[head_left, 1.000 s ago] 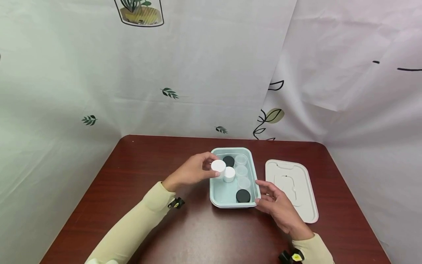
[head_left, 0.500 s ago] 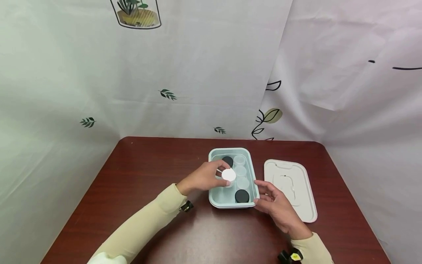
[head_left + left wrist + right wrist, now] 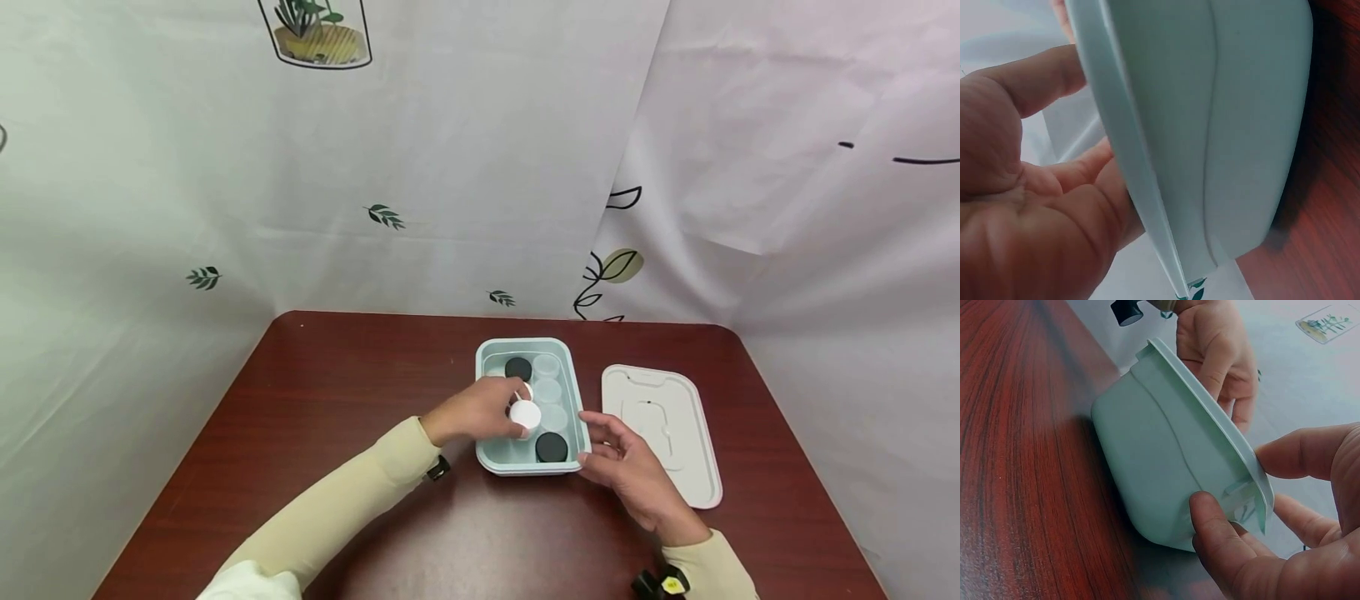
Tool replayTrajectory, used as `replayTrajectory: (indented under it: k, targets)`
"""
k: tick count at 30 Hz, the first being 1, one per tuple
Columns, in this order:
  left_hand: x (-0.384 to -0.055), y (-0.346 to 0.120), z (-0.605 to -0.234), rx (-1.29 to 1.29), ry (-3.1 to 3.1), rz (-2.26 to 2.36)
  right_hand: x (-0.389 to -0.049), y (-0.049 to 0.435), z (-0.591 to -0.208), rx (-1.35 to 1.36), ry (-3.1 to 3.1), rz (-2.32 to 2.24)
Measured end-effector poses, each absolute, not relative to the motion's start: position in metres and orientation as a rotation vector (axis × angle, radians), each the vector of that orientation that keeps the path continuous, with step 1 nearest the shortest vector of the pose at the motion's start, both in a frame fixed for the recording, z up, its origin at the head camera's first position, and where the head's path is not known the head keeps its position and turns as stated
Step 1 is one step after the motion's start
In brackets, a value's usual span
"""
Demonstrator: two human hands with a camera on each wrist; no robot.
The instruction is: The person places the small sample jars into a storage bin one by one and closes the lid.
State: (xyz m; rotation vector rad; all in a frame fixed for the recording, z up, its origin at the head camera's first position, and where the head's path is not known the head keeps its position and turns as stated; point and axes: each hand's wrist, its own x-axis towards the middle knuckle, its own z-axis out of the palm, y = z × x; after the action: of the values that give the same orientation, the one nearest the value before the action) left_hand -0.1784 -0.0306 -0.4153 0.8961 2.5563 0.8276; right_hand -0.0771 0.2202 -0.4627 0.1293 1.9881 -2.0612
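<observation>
My left hand (image 3: 486, 408) reaches over the left side of a pale blue-green plastic container (image 3: 491, 458) and pinches a round white cap (image 3: 526, 415) between thumb and fingers. A second white cap is partly hidden behind those fingers. Two black caps (image 3: 552, 447) and several clear round caps (image 3: 547, 392) sit inside the container. At the right rim, my right hand (image 3: 637, 475) holds the container, with thumb and fingers around its edge. In the left wrist view, the container wall hides the left fingertips (image 3: 1041, 78) and what they hold.
A white lid (image 3: 667, 433) lies flat on the dark red-brown table (image 3: 360, 358), right of the container. Behind the table hangs a white cloth (image 3: 450, 167) with leaf prints.
My left hand has moved right and toward the near side, carrying the white cap from the container's left rim to its middle. The right hand keeps its place on the rim.
</observation>
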Motion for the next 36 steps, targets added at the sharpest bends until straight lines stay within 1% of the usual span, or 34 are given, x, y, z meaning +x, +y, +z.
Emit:
replayTrajectory:
  k: [9,16,20,36]
  targets:
    - [-0.172,-0.020,-0.412,0.892,2.633,0.608,-0.077,0.220,-0.463,0.122,1.972,-2.075]
    - [-0.168,-0.010,-0.416,0.832,2.691,0.461,-0.077,0.221,-0.461,0.107,1.973,-2.077]
    - [-0.163,-0.008,-0.419,0.842,2.750,0.410,-0.077,0.221,-0.462,0.130,1.978,-2.069]
    - [-0.156,-0.005,-0.426,0.839,2.848,0.438,-0.077,0.220,-0.462,0.129,1.996,-2.057]
